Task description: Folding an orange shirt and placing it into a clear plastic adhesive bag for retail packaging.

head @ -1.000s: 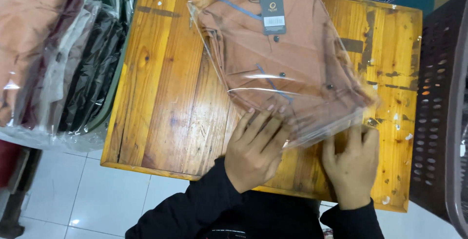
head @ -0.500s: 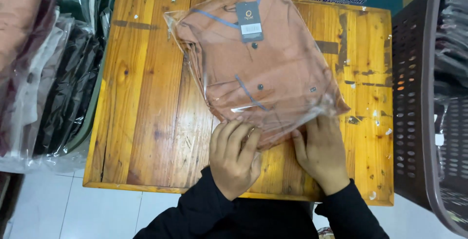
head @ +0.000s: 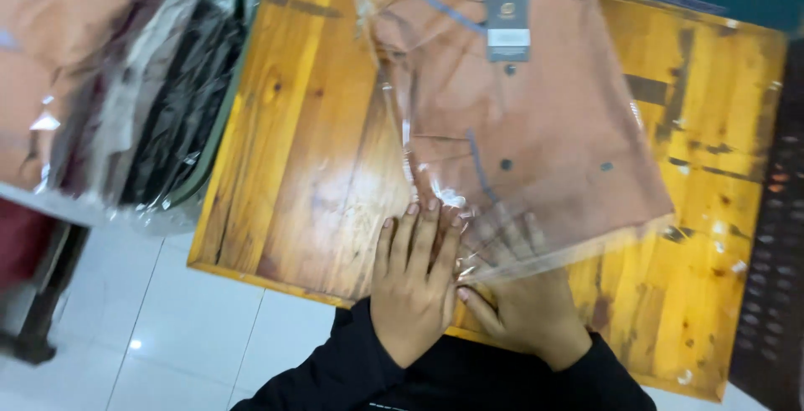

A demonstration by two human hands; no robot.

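Left hand [head: 416,281] lies flat, fingers together and released, on the wooden bench [head: 310,168] at the bagged shirt's [head: 536,118] near edge. Right hand [head: 523,302] slips under the clear bag's flap, fingers extended; the shirt lies toward 12 o'clock.

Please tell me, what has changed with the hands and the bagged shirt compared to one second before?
The two hands came together at the near edge of the bagged shirt. The right hand slid left, and its fingers now lie under the clear plastic flap. The left hand shifted slightly and presses flat beside it. The shirt stays on the wooden table, and the stack of bagged clothes remains at the left.
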